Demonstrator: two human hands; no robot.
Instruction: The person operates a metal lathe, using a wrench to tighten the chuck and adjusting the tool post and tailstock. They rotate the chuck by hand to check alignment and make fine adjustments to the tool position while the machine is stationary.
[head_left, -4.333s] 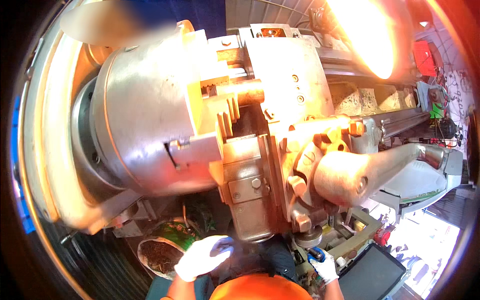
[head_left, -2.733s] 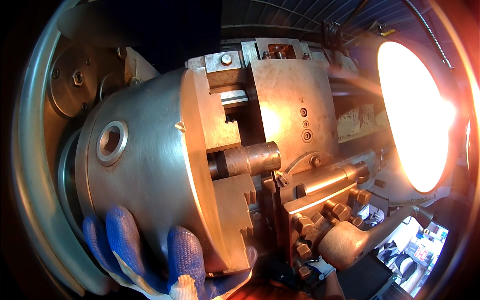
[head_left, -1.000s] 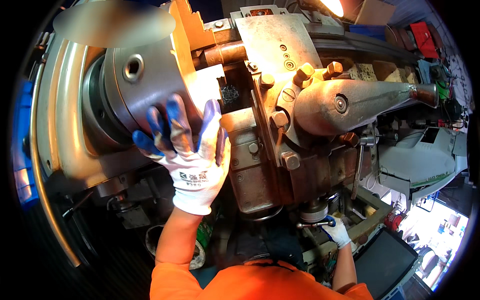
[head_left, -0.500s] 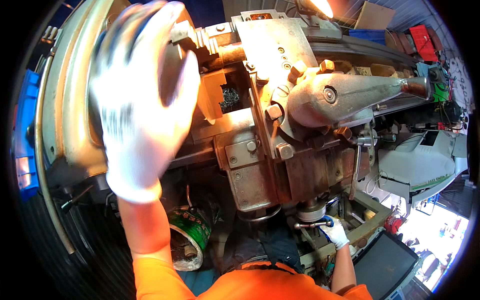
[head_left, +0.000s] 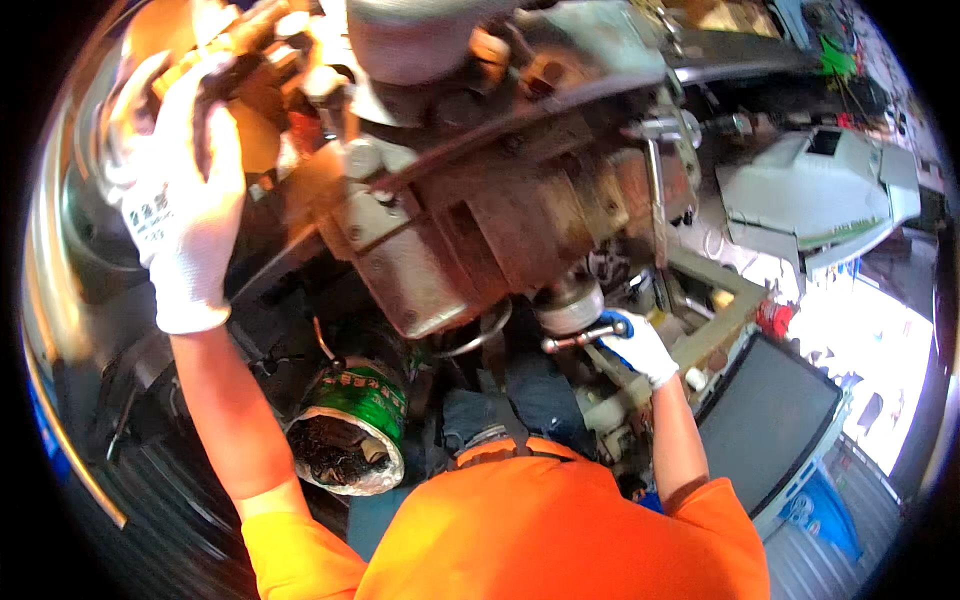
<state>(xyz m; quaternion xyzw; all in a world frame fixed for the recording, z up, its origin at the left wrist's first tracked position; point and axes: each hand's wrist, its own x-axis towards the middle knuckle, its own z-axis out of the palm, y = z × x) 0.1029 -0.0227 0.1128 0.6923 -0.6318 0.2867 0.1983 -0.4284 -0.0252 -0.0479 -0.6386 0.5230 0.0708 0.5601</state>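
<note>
My left hand [head_left: 180, 190], in a white glove with dark-coated fingers, is raised at the upper left against the lathe chuck and its stepped jaws [head_left: 255, 140]. Its fingers are apart and slightly bent, blurred by motion; exact contact is unclear. My right hand [head_left: 635, 345], also gloved, is closed on the crank handle [head_left: 573, 338] below the graduated dial [head_left: 568, 308] at the front of the cross slide [head_left: 500, 235]. The tool post [head_left: 405, 40] stands above the slide, cut off by the top edge.
A green sack-like bucket [head_left: 365, 395] of dark debris is below left of the slide. A machine frame [head_left: 730, 310] and a dark flat panel [head_left: 765, 420] are to the right, with a pale grey housing [head_left: 810, 200] above and bright floor beyond.
The view has swung, so the lathe sits higher and tilted. My left hand moved up over the chuck and now lies farther left, fingers still apart. My right hand stays on the crank.
</note>
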